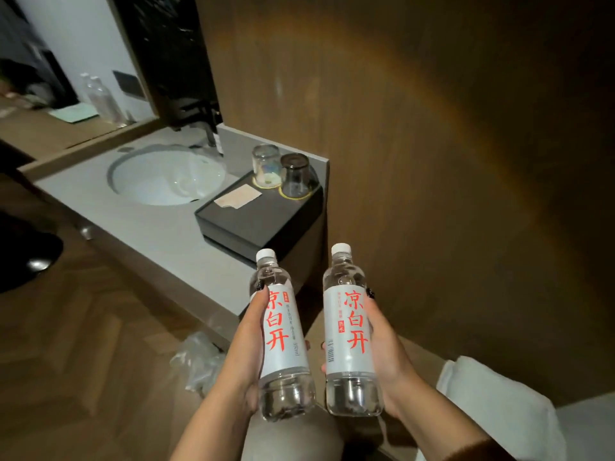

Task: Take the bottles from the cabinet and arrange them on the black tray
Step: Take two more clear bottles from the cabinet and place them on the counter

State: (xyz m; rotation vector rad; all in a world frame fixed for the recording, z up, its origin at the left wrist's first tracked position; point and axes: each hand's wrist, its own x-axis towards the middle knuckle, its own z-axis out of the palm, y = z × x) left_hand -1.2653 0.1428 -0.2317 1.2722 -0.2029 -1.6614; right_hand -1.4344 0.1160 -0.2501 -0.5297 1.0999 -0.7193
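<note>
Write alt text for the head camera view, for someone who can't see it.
Two hands each hold an upright capped water bottle, left hand gripping the left bottle, right hand the right bottle. Ahead, a black tray beside a sink holds two upturned glasses.

Left hand (248,347) grips one bottle (283,337), right hand (382,347) grips another (349,331), both upright, white caps up, side by side in the air. Beyond them, the black tray (256,216) sits on the counter (159,234) beside the sink (166,176), two upturned glasses (281,174) at its far end.
</note>
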